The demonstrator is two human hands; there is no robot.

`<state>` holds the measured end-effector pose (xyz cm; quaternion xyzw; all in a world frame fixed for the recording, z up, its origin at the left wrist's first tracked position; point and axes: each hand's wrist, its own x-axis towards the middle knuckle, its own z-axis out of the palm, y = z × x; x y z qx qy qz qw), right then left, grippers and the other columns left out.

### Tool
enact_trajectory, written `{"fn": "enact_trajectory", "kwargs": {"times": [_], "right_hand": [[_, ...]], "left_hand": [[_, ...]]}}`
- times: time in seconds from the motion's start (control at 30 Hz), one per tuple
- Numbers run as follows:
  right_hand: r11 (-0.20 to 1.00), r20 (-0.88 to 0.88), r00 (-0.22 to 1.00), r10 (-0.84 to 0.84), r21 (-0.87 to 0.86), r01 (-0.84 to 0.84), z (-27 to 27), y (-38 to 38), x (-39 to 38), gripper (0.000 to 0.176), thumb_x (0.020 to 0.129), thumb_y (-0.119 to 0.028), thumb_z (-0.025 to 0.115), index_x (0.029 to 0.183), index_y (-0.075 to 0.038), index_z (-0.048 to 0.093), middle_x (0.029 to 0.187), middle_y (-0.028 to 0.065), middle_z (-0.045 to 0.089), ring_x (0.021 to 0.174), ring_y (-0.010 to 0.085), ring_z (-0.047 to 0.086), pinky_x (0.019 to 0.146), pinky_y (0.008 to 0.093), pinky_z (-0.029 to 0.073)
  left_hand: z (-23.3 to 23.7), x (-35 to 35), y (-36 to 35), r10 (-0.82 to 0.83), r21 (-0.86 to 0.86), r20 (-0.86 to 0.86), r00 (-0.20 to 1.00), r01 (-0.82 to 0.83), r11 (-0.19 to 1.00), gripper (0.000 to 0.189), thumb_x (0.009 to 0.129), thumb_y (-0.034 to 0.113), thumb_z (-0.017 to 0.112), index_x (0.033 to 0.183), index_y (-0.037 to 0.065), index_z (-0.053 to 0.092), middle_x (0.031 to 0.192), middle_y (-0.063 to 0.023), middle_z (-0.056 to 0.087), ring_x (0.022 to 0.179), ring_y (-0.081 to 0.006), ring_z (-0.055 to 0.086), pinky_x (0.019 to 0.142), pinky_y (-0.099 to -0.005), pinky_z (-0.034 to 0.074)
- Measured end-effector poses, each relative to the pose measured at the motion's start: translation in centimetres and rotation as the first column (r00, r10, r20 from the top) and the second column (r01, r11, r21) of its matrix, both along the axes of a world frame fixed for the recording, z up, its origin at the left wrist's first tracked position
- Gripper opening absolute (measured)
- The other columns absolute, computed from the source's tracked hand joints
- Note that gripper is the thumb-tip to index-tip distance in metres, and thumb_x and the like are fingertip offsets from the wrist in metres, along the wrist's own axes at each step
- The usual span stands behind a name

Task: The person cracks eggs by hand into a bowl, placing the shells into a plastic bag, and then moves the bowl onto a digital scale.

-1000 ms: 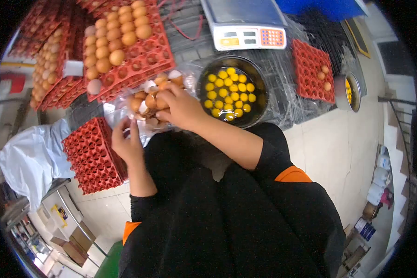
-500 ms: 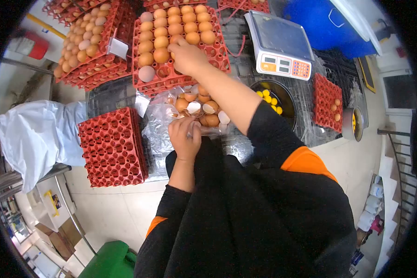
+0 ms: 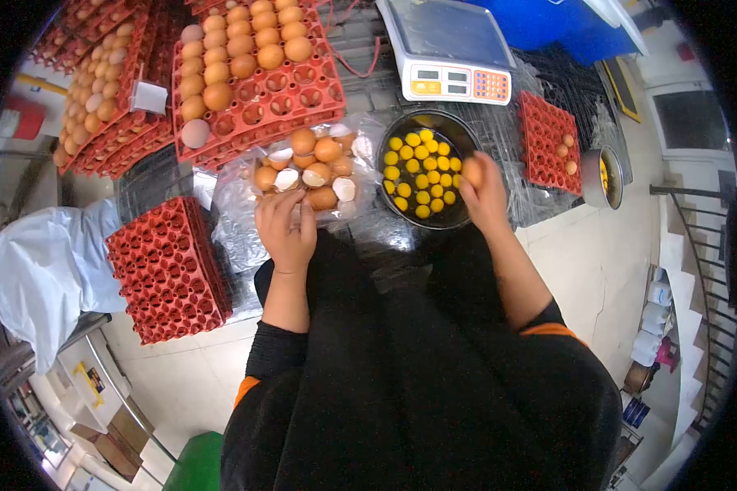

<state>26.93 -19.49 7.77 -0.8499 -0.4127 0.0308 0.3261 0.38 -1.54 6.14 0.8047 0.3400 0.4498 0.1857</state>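
A brown egg (image 3: 472, 172) is gripped in my right hand (image 3: 492, 200) at the right rim of a dark metal bowl (image 3: 391, 135). Many yellow yolks (image 3: 422, 176) lie in clear liquid inside the bowl. My left hand (image 3: 286, 233) is open, fingers apart, at the near edge of a pile of cracked eggshells (image 3: 316, 174). The shells rest on clear plastic (image 3: 233, 192), some with their white insides showing. Behind them, a red egg tray (image 3: 258, 131) holds rows of brown eggs, with bare cups along its near side.
A digital scale (image 3: 454, 53) stands behind the bowl. To the right are another red tray (image 3: 540, 139) with a few eggs and a small metal bowl (image 3: 612, 176). Stacked red trays (image 3: 168, 270) sit at left, near a white plastic cover (image 3: 49, 262). More egg-filled trays (image 3: 98, 90) rise at back left.
My right hand has moved from the egg tray to the bowl's right side, bringing an egg. My left hand stays by the shells. The view has shifted, showing the whole bowl.
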Motion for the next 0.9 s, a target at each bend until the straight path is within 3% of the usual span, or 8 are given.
{"fn": "enact_trajectory", "kwargs": {"times": [0.17,0.3,0.43,0.53,0.57,0.63,0.7,0.9], "right_hand": [[0.947,0.018,0.996,0.090,-0.311,-0.080,-4.6,-9.3,1.5,0.042,0.075,-0.013,0.061,0.115,-0.009,0.049,0.114,0.0176,0.046,0.100,0.0366,0.051,0.083,0.0391,0.045],[0.997,0.074,0.994,0.075,-0.003,-0.075,-2.9,-7.6,1.7,0.038,0.074,-0.011,0.061,0.111,-0.010,0.051,0.111,0.0171,0.046,0.098,0.0368,0.052,0.081,0.0412,0.045],[0.978,-0.059,0.990,0.129,-0.155,-0.137,-3.6,-7.5,2.4,0.039,0.075,-0.013,0.060,0.113,-0.009,0.051,0.109,0.0165,0.047,0.097,0.0353,0.052,0.082,0.0396,0.045],[0.981,-0.123,0.987,0.103,0.175,-0.080,-2.4,-6.2,3.3,0.039,0.076,-0.013,0.059,0.114,-0.011,0.050,0.104,0.0133,0.051,0.089,0.0284,0.056,0.072,0.0382,0.048],[0.965,-0.538,0.833,0.132,0.263,0.017,-1.3,-5.8,3.4,0.039,0.077,-0.013,0.059,0.115,-0.011,0.048,0.102,0.0120,0.052,0.084,0.0253,0.056,0.067,0.0360,0.048],[0.920,-0.961,0.099,0.258,0.276,0.278,2.3,-4.7,3.6,0.040,0.079,-0.013,0.058,0.117,-0.010,0.046,0.098,0.0096,0.054,0.075,0.0192,0.057,0.059,0.0316,0.048],[0.926,-0.959,-0.007,0.284,0.272,0.261,3.3,-4.0,3.7,0.040,0.081,-0.015,0.057,0.119,-0.009,0.043,0.096,0.0084,0.054,0.068,0.0156,0.056,0.054,0.0271,0.046],[0.945,-0.955,-0.092,0.281,0.258,0.202,2.1,-2.4,3.9,0.036,0.086,-0.025,0.057,0.114,-0.006,0.046,0.085,0.0042,0.057,0.060,0.0113,0.055,0.051,0.0223,0.045]], "left_hand": [[1.9,3.5,-1.8,-0.137,-0.025,0.007,0.991,0.137,0.990,0.015,0.069,0.005,0.066,0.084,0.007,0.063,0.089,-0.0075,0.060,0.084,-0.0257,0.054,0.077,-0.0356,0.041],[2.0,6.3,-3.4,-0.272,-0.011,-0.058,0.961,0.271,0.962,0.016,0.067,0.004,0.066,0.083,0.008,0.063,0.090,-0.0064,0.059,0.084,-0.0260,0.054,0.076,-0.0347,0.042],[2.3,9.6,-5.3,-0.424,-0.031,-0.039,0.905,0.423,0.905,0.018,0.066,0.005,0.067,0.084,0.008,0.063,0.089,-0.0064,0.059,0.084,-0.0265,0.055,0.074,-0.0353,0.044],[2.7,12.1,-6.8,-0.522,-0.056,-0.050,0.852,0.519,0.853,0.018,0.066,0.006,0.067,0.083,0.009,0.063,0.089,-0.0061,0.059,0.083,-0.0258,0.055,0.074,-0.0357,0.045],[1.9,12.9,-7.2,-0.559,-0.098,-0.059,0.827,0.552,0.828,0.026,0.067,0.009,0.068,0.093,0.010,0.063,0.096,-0.0072,0.060,0.090,-0.0272,0.056,0.078,-0.0360,0.046],[3.0,15.0,-8.2,-0.651,-0.268,-0.009,0.759,0.625,0.733,0.034,0.068,0.011,0.069,0.102,0.011,0.061,0.102,-0.0086,0.059,0.095,-0.0282,0.055,0.082,-0.0363,0.046],[3.6,16.7,-8.3,-0.739,-0.382,-0.007,0.673,0.682,0.624,0.056,0.069,0.015,0.072,0.121,0.008,0.051,0.114,-0.0120,0.056,0.103,-0.0257,0.056,0.083,-0.0355,0.047],[3.1,18.5,-6.4,-0.781,-0.610,0.153,0.606,0.680,0.408,0.047,0.069,0.010,0.070,0.113,0.009,0.057,0.108,-0.0097,0.060,0.087,-0.0215,0.062,0.072,-0.0281,0.051]]}}
